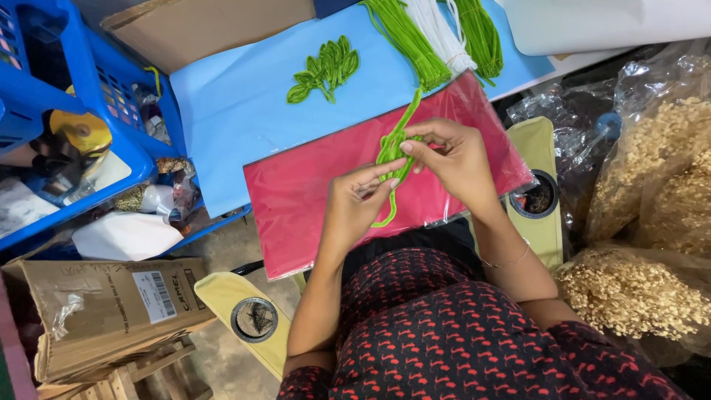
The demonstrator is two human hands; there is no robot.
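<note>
Resting closest to the lens, the person's lap in a dark red-patterned dress [444, 333] is sitting below a red sheet [311, 200] in clear wrap, which is overlapping a light blue sheet [237, 111] on the surface. Both hands are working above the red sheet: the left hand [355, 204] and right hand [455, 159] are each pinching a green pipe-cleaner piece [392, 152], fingers closed on it. Farther up, a finished green leaf shape [326, 70] is lying on the blue sheet.

Bent green pipe cleaner [392, 152], partly looped
</note>
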